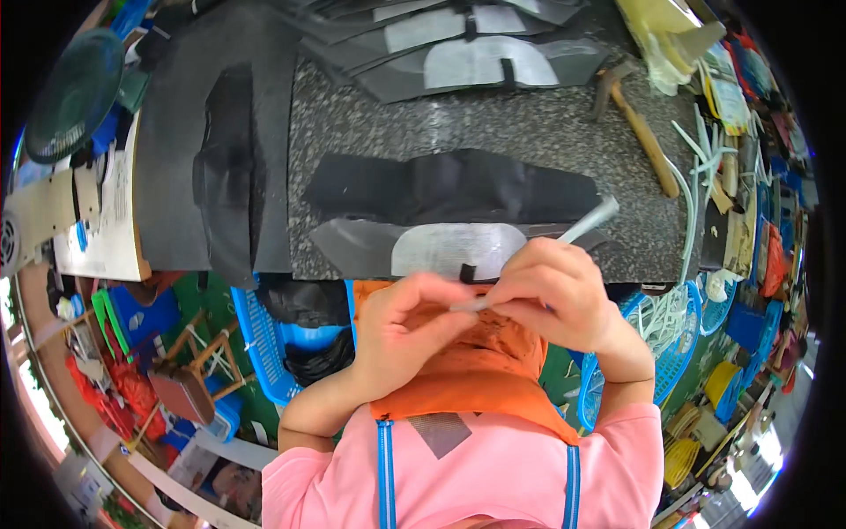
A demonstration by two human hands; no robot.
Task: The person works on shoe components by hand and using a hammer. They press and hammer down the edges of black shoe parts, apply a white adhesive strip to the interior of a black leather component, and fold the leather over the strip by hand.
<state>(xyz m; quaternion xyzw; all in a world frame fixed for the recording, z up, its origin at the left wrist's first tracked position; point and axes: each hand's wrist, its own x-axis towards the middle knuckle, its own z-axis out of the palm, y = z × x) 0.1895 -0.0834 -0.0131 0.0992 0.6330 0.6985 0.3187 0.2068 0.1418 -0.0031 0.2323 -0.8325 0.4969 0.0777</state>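
My right hand (pixel 564 295) is closed around a thin white pen-like stick (pixel 589 220) that points up and to the right over the table edge. My left hand (pixel 407 331) pinches the stick's lower end with thumb and fingers, touching the right hand. Both hands hover above my orange apron (pixel 476 370). Just beyond them a dark shaped piece with a silvery-white centre (pixel 449 249) lies at the front edge of the speckled grey table (pixel 529 132), under a longer black piece (pixel 449 187).
More black and silver cut pieces (pixel 476 53) are stacked at the back. Large black sheets (pixel 220 150) cover the table's left. A wooden-handled hammer (pixel 639 123) lies at the right near white strips (pixel 705 159). Blue baskets (pixel 264 339) stand under the table, and a fan (pixel 75 93) at the far left.
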